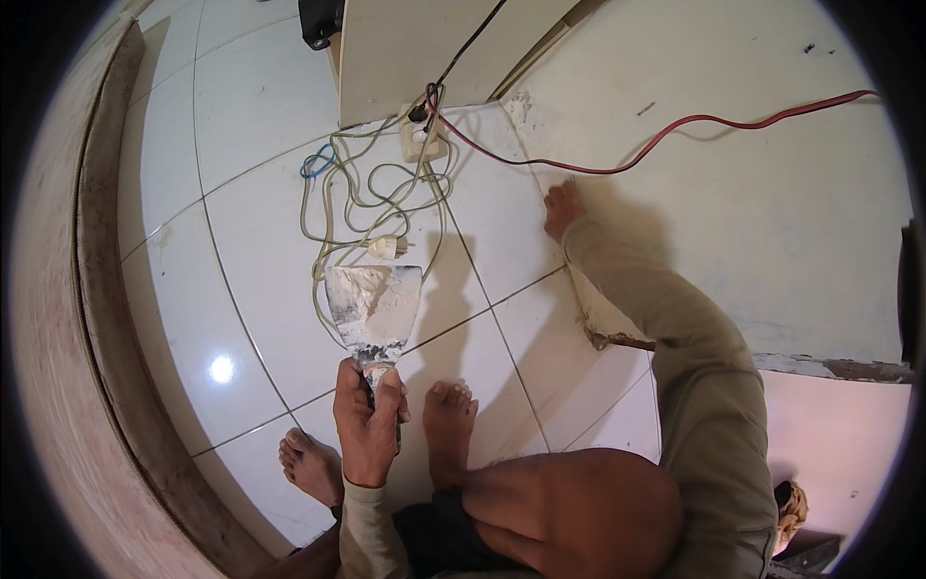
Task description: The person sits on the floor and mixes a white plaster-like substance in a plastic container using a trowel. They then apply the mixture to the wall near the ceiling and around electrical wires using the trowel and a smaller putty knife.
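Note:
My left hand (367,420) is wrapped round the handle of a putty knife (376,307). Its broad blade points away from me and carries white, paste-like filler. Over on the right, my right hand (562,209) reaches to the lower part of the cream wall (733,241), close to where it meets the floor. Those fingers are curled in against the surface, and whatever they hold, if anything, is hidden. Just beyond the blade lies a white plug (388,247) on its cable.
A socket block (421,140) with a tangled greenish cable (371,207) sits on the white tiled floor (256,241). A red and black wire (608,172) crosses in front of the wall. A pale panel (395,63) stands behind. A padded edge (116,289) runs along the left.

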`<state>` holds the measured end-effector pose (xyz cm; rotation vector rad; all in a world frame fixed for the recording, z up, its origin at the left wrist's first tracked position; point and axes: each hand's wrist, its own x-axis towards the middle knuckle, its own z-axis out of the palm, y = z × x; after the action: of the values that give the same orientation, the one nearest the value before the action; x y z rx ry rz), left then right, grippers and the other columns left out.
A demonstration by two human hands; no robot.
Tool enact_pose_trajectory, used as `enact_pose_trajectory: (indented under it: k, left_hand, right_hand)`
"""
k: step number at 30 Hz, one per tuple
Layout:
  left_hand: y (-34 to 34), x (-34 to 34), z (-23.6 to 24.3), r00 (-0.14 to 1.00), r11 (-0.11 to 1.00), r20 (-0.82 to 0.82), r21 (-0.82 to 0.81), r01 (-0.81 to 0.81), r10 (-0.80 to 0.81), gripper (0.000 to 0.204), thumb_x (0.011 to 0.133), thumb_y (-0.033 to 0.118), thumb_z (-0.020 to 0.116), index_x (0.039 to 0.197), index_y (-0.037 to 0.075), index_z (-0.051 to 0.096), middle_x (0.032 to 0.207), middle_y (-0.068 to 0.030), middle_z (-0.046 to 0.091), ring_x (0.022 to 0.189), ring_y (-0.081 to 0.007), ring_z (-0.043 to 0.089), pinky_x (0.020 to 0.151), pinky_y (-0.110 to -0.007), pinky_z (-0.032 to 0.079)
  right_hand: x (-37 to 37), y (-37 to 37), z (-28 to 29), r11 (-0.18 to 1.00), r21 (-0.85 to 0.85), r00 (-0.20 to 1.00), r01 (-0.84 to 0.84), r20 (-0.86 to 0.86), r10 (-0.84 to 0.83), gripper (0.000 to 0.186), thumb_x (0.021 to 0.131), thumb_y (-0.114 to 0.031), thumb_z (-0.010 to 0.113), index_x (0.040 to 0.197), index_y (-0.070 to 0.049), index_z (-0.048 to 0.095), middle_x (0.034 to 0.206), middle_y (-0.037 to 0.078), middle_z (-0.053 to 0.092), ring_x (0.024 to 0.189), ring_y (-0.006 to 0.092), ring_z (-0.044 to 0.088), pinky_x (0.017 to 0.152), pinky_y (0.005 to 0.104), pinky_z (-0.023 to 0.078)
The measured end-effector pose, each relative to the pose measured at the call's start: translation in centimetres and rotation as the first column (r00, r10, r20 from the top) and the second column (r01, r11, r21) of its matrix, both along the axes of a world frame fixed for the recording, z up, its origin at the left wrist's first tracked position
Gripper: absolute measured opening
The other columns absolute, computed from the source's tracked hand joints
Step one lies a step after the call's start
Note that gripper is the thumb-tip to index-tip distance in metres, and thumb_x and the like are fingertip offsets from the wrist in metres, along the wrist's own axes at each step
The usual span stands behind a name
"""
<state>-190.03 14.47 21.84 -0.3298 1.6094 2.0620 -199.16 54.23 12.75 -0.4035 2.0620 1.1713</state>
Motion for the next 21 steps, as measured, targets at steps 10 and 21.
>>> enact_pose_trajectory:
  k: [10,21]
  left_hand:
    - [1.1,0.5,-0.4,0.997,0.997,-0.011,0.009,0.076,-0.075,0.012,0.094,0.012,0.055,0.094,0.004,0.046,0.074,-0.0036,0.055,0.055,-0.0077,0.050,0.050,-0.022,0.042]
    - [0.9,0.6,0.0,0.998,0.996,-0.044,-0.068,0.051,-0.054,0.011,0.094,0.012,0.055,0.094,0.004,0.047,0.074,-0.0039,0.055,0.056,-0.0088,0.050,0.050,-0.023,0.041]
  right_hand:
    - [9.7,-1.0,3.4,0.988,-0.147,0.999,0.042,-0.011,-0.045,0.026,0.085,-0.023,0.057,0.103,-0.012,0.072,0.116,0.005,0.059,0.114,0.0312,0.044,0.100,0.0603,0.025]
    - [-3.6,5.1,-8.6,0.992,-0.116,0.905,-0.044,-0.426,-0.010,0.025,0.085,-0.011,0.051,0.103,-0.007,0.067,0.103,0.004,0.055,0.110,0.0282,0.045,0.095,0.0527,0.033]
